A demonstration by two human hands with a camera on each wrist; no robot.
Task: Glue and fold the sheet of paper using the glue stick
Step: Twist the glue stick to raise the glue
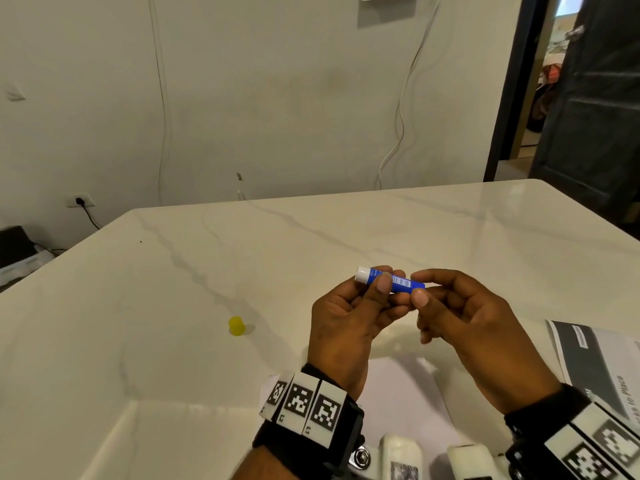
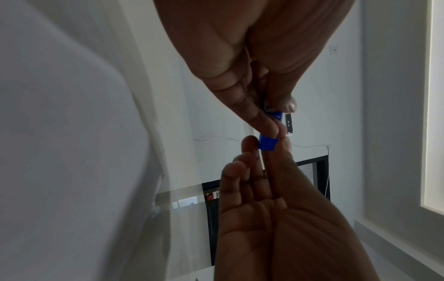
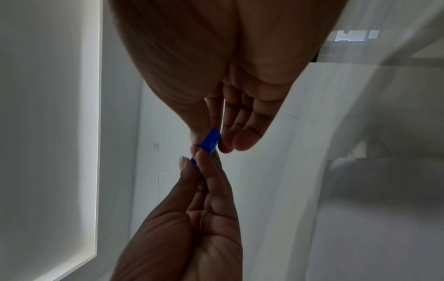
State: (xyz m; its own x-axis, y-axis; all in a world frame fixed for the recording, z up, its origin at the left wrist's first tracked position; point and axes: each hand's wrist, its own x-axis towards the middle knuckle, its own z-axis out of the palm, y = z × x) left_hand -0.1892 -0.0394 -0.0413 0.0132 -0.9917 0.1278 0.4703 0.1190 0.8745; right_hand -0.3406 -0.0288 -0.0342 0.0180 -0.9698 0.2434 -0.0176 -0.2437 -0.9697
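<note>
A blue glue stick [image 1: 398, 281] is held level above the table, its white glue end pointing left and uncapped. My left hand [image 1: 384, 284] grips the barrel between thumb and fingers. My right hand [image 1: 418, 293] pinches the blue base end with thumb and forefinger. In the left wrist view the blue base [image 2: 268, 143] shows between the fingertips of both hands; the right wrist view shows the same blue base [image 3: 211, 141]. The yellow cap [image 1: 237, 325] stands on the table to the left. A white sheet of paper [image 1: 408, 393] lies flat under my hands.
The white marble table [image 1: 173, 271] runs to a far edge by the wall. A printed grey-and-white sheet [image 1: 599, 362] lies at the right edge. Cables hang down the wall behind, and a dark doorway [image 1: 588, 98] opens at the far right.
</note>
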